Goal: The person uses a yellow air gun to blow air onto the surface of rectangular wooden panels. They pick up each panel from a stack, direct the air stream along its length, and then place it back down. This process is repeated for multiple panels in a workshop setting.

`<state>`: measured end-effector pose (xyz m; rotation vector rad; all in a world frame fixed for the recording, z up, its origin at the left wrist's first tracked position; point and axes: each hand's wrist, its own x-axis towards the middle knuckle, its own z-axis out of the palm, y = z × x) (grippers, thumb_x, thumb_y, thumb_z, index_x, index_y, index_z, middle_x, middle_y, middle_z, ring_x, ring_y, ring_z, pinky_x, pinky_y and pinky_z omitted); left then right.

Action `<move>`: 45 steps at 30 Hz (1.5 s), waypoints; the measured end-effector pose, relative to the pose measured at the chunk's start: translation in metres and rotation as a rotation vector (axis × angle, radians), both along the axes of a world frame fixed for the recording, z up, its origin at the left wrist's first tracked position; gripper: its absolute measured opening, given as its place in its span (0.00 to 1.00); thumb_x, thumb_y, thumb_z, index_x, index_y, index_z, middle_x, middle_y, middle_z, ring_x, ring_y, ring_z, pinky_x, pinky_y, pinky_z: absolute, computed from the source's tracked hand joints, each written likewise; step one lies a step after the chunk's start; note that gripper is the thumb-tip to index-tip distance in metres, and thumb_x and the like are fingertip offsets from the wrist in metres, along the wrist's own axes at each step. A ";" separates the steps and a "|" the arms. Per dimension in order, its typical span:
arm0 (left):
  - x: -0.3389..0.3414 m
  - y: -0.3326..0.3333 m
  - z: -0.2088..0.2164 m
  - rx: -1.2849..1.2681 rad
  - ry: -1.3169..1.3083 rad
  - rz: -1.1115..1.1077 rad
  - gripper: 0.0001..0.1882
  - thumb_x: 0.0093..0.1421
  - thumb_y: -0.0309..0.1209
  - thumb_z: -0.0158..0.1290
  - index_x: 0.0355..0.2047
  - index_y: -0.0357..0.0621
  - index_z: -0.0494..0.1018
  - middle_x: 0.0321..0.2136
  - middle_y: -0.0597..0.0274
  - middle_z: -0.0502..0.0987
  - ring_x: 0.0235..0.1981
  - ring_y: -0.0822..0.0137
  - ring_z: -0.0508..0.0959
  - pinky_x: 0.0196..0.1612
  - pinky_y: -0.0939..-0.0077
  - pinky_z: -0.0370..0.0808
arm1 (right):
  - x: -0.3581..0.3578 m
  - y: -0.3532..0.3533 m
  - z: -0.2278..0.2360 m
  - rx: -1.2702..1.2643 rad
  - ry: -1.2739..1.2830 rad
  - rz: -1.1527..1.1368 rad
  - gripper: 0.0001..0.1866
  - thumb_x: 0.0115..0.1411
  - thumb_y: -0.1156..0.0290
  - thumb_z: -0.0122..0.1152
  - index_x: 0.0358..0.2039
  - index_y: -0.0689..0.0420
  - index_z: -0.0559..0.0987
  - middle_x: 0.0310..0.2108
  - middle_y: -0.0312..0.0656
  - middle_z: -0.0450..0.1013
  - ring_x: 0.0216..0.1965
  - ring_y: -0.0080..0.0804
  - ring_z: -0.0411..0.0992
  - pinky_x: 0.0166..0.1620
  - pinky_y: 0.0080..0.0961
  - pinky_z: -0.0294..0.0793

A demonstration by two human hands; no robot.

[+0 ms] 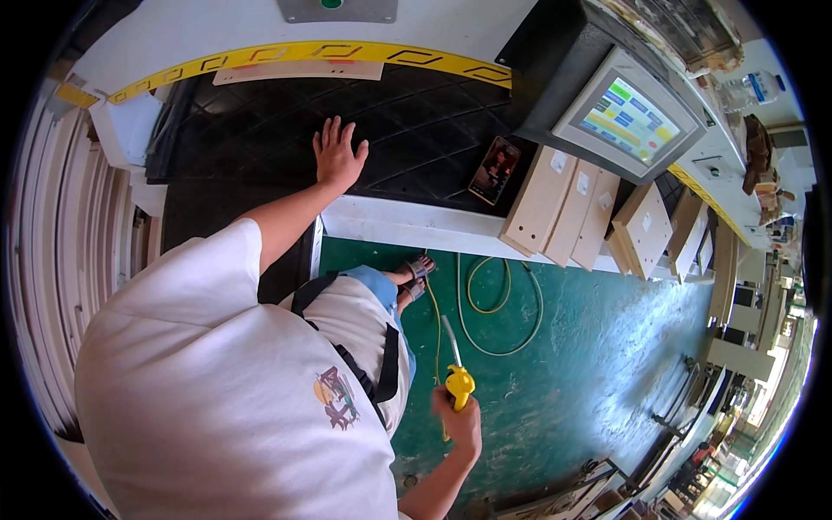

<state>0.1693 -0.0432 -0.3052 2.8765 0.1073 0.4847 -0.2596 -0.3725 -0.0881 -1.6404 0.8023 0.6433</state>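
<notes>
My left hand (338, 156) lies flat with its fingers spread on the black quilted-pattern belt (416, 130) of a white machine. Nothing is in it. Down at my right side, my right hand (459, 422) is wrapped round a yellow air blow gun (459, 386) with a pale thin nozzle tube pointing up and away. A yellow hose (433, 321) runs near it along the floor. Beyond my left hand, a pale wooden board (299, 71) shows partly from under the machine's yellow striped edge, its far part hidden.
A phone (495, 171) with a lit screen lies on the belt to the right. Beside it several pale boards (542, 199) overhang the machine's front edge. A control screen (631, 120) stands above them. Coiled hose (498, 303) rests on the green floor; long boards (74, 260) are stacked at left.
</notes>
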 end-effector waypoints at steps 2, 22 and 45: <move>-0.001 0.002 -0.001 -0.001 -0.005 0.004 0.29 0.69 0.49 0.53 0.65 0.48 0.69 0.71 0.48 0.63 0.75 0.48 0.56 0.74 0.41 0.50 | 0.000 0.000 0.001 0.015 0.038 0.081 0.06 0.62 0.74 0.67 0.39 0.61 0.83 0.27 0.33 0.77 0.30 0.21 0.75 0.37 0.22 0.75; 0.003 0.006 -0.006 -0.030 -0.037 -0.041 0.30 0.67 0.47 0.56 0.65 0.48 0.68 0.71 0.48 0.63 0.74 0.48 0.57 0.74 0.39 0.51 | 0.010 0.014 0.006 0.013 -0.042 -0.089 0.05 0.66 0.71 0.63 0.38 0.59 0.82 0.27 0.32 0.76 0.29 0.20 0.73 0.34 0.21 0.73; 0.060 0.166 0.034 0.240 0.302 -0.057 0.49 0.65 0.67 0.48 0.77 0.54 0.52 0.77 0.53 0.49 0.77 0.50 0.49 0.73 0.29 0.42 | 0.134 0.049 -0.036 0.368 -0.141 -0.127 0.30 0.73 0.55 0.56 0.67 0.62 0.69 0.53 0.50 0.80 0.18 0.18 0.63 0.22 0.19 0.60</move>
